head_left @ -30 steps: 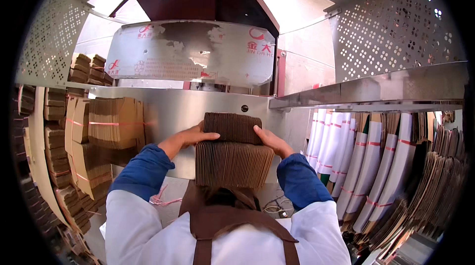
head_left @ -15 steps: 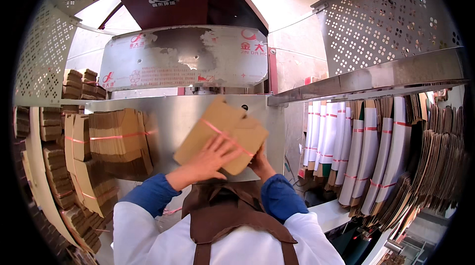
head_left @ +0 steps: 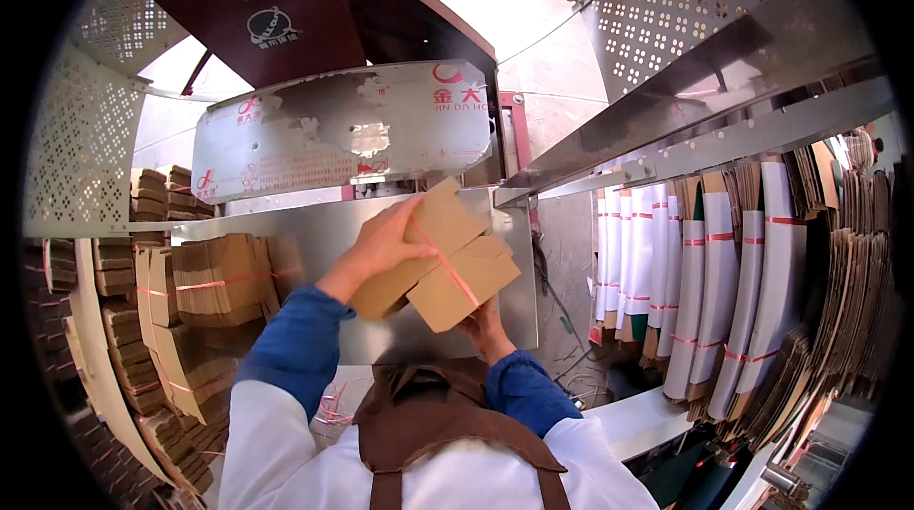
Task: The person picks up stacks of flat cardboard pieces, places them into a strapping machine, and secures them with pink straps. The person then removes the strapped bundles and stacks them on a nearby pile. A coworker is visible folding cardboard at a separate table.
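Observation:
A bundle of flat brown cardboard blanks [head_left: 466, 281], tied round with a pink strap, is tilted above the steel worktop in front of me. My left hand [head_left: 383, 241] grips its far left side, thumb across the top near the strap and fingers over the edge. My right hand [head_left: 485, 330] holds the near right edge from below, its fingers partly hidden under the cardboard. Under the bundle lies the bare metal of the worktop [head_left: 381, 346].
Strapped cardboard bundles [head_left: 221, 283] stand close on the left, with more stacks beyond. White-faced strapped bundles [head_left: 719, 291] line the right side. A metal panel [head_left: 333, 134] and dark red machine housing [head_left: 257, 20] rise ahead; a steel rail [head_left: 685, 81] crosses at right.
My left hand has gone from lying spread on the bundle's top to gripping its far left side. The bundle has turned and tilted, and the whole view has swung slightly.

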Available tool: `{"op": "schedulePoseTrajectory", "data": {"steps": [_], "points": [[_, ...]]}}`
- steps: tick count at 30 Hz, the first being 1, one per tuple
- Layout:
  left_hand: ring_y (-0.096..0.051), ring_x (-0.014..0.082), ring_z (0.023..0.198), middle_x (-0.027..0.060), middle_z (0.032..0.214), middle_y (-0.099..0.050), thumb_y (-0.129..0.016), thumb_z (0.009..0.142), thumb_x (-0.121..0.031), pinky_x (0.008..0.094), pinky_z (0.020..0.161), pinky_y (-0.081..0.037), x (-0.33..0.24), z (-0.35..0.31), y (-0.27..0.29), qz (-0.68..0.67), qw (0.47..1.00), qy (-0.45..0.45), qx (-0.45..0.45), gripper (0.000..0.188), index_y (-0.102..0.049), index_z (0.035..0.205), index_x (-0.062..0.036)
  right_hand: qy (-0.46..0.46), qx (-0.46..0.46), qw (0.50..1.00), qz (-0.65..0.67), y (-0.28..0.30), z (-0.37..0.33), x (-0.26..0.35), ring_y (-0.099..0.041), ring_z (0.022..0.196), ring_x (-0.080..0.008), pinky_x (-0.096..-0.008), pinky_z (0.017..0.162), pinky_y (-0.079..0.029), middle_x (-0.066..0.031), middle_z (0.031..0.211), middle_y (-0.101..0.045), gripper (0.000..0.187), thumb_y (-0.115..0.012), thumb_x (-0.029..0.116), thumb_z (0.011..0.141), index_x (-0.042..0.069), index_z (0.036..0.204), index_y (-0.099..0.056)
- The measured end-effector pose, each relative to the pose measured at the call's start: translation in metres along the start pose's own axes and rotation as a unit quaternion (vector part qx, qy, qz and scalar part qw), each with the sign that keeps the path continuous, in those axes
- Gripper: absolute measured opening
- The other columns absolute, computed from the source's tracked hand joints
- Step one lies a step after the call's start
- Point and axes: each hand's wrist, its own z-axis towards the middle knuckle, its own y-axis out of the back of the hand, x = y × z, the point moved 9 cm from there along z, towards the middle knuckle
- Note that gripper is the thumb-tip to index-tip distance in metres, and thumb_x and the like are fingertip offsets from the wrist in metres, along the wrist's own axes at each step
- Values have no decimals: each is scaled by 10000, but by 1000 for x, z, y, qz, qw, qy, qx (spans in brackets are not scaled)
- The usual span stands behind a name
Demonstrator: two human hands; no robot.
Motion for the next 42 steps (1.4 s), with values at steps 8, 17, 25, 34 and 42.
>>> {"op": "schedulePoseTrajectory", "data": {"steps": [8, 17, 25, 34, 42], "points": [[-408, 329, 1303, 184, 1411, -429, -738, 726, -482, 441, 1076, -308, -15, 58, -9, 57, 993, -99, 18, 913, -345, 1425, -45, 59, -7, 997, 57, 11, 2, 37, -576, 1075, -261, -406, 904, -464, -130, 1269, -545, 836, -290, 793, 847, 113, 1300, -467], [-413, 354, 1280, 191, 1366, -460, -720, 803, -264, 450, 1069, -320, 88, -223, 146, 169, 922, -29, -347, 627, -470, 1320, -15, -20, 16, 967, -255, -13, -16, -107, -627, 953, -225, -334, 776, -489, -90, 1094, -627, 512, -548, 445, 937, 107, 1308, -445], [-530, 379, 1147, 239, 1249, -555, -620, 899, -274, 423, 970, -425, 319, -407, 213, -26, 868, 237, -436, 533, -452, 1293, 44, 185, 232, 850, -436, -343, -45, -160, -366, 1349, -299, -385, 1073, -341, -203, 1483, -328, 879, -739, 198, 812, 25, 1481, -197], [-512, 367, 1119, 183, 1185, -561, -740, 773, -290, 435, 958, -418, 206, -290, 208, -20, 980, -74, -182, 556, -548, 1245, -69, 217, 56, 933, -283, -243, 50, -153, -412, 1300, -239, -345, 1081, -313, -135, 1429, -423, 733, -236, 595, 985, 39, 1458, -300], [-618, 354, 1043, 239, 1124, -630, -785, 698, -493, 385, 885, -484, 292, -134, 203, -88, 993, 14, -83, 902, -418, 1362, -6, 72, 86, 991, -74, -248, 49, -136, -555, 1140, -233, -357, 961, -429, -139, 1295, -553, 633, -448, 545, 957, 106, 1410, -399]]}}
